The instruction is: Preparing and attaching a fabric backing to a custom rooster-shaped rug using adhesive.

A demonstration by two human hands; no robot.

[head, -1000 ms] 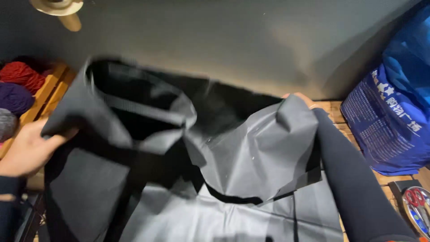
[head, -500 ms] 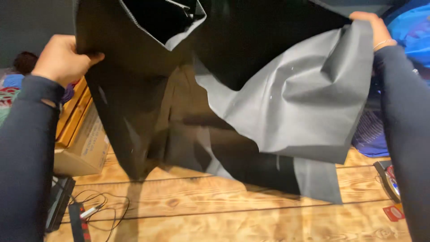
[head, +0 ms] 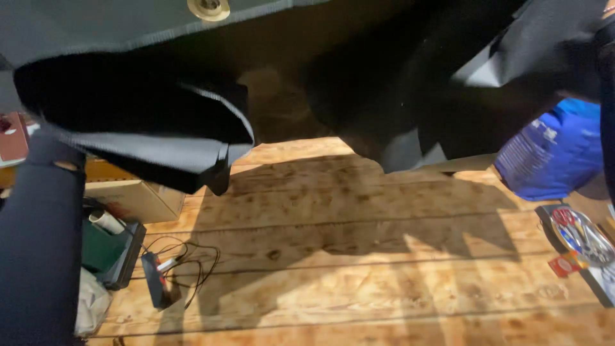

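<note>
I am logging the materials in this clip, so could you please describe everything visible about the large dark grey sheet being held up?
The large dark grey sheet fills the top of the view, lifted above the plywood floor. It looks like matt, stiff coated fabric, with a stitched hem and a pale metal eyelet near the upper edge. It hangs in deep folds, one corner drooping at left, and casts a broad shadow. A dark sleeve rises towards it; the hands themselves are out of view.

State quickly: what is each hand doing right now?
Left hand: out of frame; only its sleeve shows.
Right hand: out of frame, above the raised dark sheet.
</note>
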